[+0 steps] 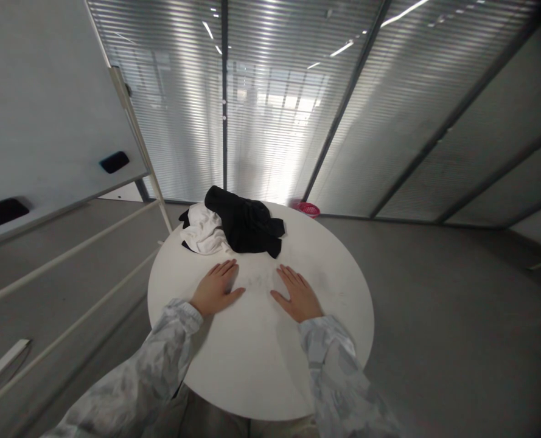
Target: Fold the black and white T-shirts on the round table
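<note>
Rest left hand [215,289] and right hand [298,296] flat and loose on the table [252,359], grasping nothing; press evenly, just short of the black cloth [245,224] and white cloth [204,232] heaped near the far edge.

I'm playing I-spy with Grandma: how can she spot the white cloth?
Find the round white table, then look past the left hand toward the table's far side. The white cloth lies crumpled there, left of the big black cloth; its pale colour sets it apart.

Left fingers [224,268], right fingers [292,277] straight, palms-down
</note>
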Demonstrator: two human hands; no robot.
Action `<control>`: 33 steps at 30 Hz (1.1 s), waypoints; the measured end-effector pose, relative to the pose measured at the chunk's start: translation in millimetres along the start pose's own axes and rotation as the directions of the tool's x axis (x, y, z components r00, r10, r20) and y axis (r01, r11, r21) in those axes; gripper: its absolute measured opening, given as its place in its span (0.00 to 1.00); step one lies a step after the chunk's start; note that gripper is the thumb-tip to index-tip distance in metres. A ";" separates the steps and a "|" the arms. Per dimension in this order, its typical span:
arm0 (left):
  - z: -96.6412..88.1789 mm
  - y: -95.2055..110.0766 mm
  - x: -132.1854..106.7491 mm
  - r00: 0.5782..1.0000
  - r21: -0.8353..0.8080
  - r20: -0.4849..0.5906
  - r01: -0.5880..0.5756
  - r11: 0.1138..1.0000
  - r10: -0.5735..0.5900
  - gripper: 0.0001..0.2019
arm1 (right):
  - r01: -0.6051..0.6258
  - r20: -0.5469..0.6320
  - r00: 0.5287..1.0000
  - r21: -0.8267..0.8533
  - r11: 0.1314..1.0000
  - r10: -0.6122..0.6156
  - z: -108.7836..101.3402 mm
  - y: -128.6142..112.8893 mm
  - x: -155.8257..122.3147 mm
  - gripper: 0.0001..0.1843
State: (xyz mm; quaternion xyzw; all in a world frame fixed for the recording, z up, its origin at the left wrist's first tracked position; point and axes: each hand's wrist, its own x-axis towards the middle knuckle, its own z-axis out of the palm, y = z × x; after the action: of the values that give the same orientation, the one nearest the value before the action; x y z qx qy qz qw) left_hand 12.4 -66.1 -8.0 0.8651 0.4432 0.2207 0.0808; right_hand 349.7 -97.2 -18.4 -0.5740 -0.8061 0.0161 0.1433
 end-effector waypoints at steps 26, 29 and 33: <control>-3.2 2.2 0.3 1.000 -0.008 0.007 0.005 1.000 -0.005 0.39 | -0.007 0.014 1.000 0.011 1.000 0.007 -4.3 -2.6 0.6 0.41; -2.8 2.1 -0.4 1.000 -0.018 0.000 0.000 1.000 0.000 0.39 | -0.010 0.024 1.000 0.018 1.000 0.010 -6.7 -4.3 0.8 0.41; -1.3 1.4 -0.5 1.000 -0.021 0.002 0.003 1.000 -0.003 0.39 | -0.009 0.025 1.000 0.018 1.000 0.009 -5.4 -3.5 0.7 0.41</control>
State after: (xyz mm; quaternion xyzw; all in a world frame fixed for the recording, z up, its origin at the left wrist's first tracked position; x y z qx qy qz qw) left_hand 12.6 -67.4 -6.6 0.8636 0.4422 0.2246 0.0907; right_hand 347.7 -98.5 -12.4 -0.5760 -0.8050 0.0314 0.1384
